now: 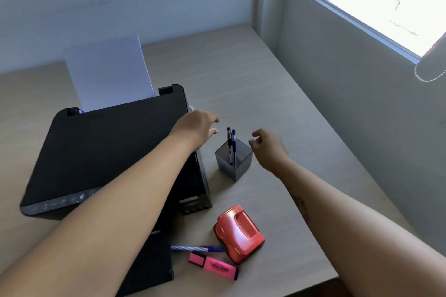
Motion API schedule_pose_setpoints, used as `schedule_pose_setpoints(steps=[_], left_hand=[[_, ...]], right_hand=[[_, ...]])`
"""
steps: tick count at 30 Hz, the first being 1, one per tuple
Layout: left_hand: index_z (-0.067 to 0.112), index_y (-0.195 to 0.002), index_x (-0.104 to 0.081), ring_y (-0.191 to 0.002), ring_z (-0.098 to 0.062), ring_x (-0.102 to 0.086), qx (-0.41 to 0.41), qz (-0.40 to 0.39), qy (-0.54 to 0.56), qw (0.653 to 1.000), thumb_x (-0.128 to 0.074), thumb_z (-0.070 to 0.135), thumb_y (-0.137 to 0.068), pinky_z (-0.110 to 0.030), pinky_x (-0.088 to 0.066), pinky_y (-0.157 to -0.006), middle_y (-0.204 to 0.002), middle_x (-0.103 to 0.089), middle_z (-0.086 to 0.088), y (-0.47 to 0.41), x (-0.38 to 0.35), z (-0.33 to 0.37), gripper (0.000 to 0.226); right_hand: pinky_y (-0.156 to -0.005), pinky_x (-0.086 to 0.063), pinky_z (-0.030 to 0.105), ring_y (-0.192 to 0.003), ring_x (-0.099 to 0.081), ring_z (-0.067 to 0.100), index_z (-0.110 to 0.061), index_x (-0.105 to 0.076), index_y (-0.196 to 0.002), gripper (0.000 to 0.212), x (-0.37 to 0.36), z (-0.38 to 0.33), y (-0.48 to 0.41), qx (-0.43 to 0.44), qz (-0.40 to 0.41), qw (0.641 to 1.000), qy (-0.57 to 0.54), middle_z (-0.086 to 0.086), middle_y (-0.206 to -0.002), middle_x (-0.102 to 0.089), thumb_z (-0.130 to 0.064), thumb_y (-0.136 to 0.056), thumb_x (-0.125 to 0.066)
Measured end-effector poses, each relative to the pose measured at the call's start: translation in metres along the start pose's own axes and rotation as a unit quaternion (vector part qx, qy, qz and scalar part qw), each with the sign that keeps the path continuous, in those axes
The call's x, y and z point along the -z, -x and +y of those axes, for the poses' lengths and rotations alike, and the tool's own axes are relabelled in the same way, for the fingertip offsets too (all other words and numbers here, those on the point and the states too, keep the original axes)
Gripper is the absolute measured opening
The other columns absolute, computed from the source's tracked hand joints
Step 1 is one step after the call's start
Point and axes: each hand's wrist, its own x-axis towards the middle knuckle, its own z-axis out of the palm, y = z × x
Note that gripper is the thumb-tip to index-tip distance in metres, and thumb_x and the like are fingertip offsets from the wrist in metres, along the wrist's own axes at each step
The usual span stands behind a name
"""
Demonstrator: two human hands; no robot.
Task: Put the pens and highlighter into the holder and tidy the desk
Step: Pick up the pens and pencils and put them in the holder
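Head view, setting: a light wood desk set into the corner of a room, with a bright window on the wall to the right.
Holder: a dark square pen holder stands upright on the desk just right of a black printer, between the person's two hands.
Pens in holder: two pens, one dark and one blue, stand inside the holder, their tops rising above its rim.
Left hand: the left hand reaches over the printer's right edge, fingers spread and empty, close to the pen tops but apart from them.
Right hand: the right hand hovers just right of the holder, fingers loosely curled and parted, grasping nothing; whether a fingertip touches the holder's rim cannot be told.
Loose pen: a blue and white striped pen lies flat near the desk's front edge, its tip pointing toward an orange hole punch.
Highlighter: a pink highlighter lies just in front of that pen, near the hole punch.
Printer: white paper stands in its rear feed.
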Motion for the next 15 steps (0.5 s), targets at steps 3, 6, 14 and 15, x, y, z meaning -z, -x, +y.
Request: schedule_pose_setpoints(steps=[3, 6, 14, 15], left_hand=[[0.012, -0.103, -0.068, -0.095, -0.030, -0.065, 0.002, 0.042, 0.029, 0.999, -0.059, 0.025, -0.094, -0.039, -0.053, -0.081, -0.104, -0.070, -0.009, 0.021, 0.026, -0.016, 0.018], [0.010, -0.096, -0.068, -0.087, -0.024, -0.065, 0.014, 0.081, 0.056, 0.995, -0.060, 0.023, -0.093, -0.036, -0.052, -0.078, -0.097, -0.071, -0.006, 0.051, 0.053, -0.033, 0.015], [0.010, -0.095, -0.070, -0.082, -0.019, -0.064, 0.069, 0.151, 0.102, 0.981, -0.063, 0.024, -0.092, -0.028, -0.046, -0.075, -0.091, -0.071, -0.004, 0.161, 0.088, -0.112, 0.015], [0.010, -0.094, -0.070, -0.081, -0.018, -0.064, 0.078, 0.157, 0.105, 0.979, -0.064, 0.024, -0.091, -0.027, -0.045, -0.074, -0.090, -0.071, -0.003, 0.176, 0.090, -0.122, 0.016]], right_hand=[[-0.086, -0.051, 0.039, -0.101, -0.060, 0.029, -0.011, -0.064, -0.108, 0.023, 0.007, -0.023, 0.010, 0.023, 0.033, 0.999, -0.028, 0.010, -0.111, -0.068, -0.023, -0.094, -0.051], [-0.079, -0.050, 0.037, -0.092, -0.062, 0.026, -0.009, -0.066, -0.102, 0.020, 0.008, -0.059, 0.025, 0.075, 0.047, 0.994, -0.057, 0.008, -0.100, -0.070, -0.021, -0.093, -0.054], [-0.059, -0.042, 0.023, -0.071, -0.055, 0.014, -0.015, -0.067, -0.089, 0.013, -0.053, -0.150, 0.082, 0.180, 0.033, 0.981, -0.069, -0.006, -0.076, -0.061, -0.023, -0.092, -0.057], [-0.057, -0.042, 0.021, -0.071, -0.056, 0.013, -0.015, -0.068, -0.090, 0.014, -0.064, -0.159, 0.092, 0.189, 0.019, 0.979, -0.069, -0.006, -0.077, -0.062, -0.024, -0.092, -0.057]])
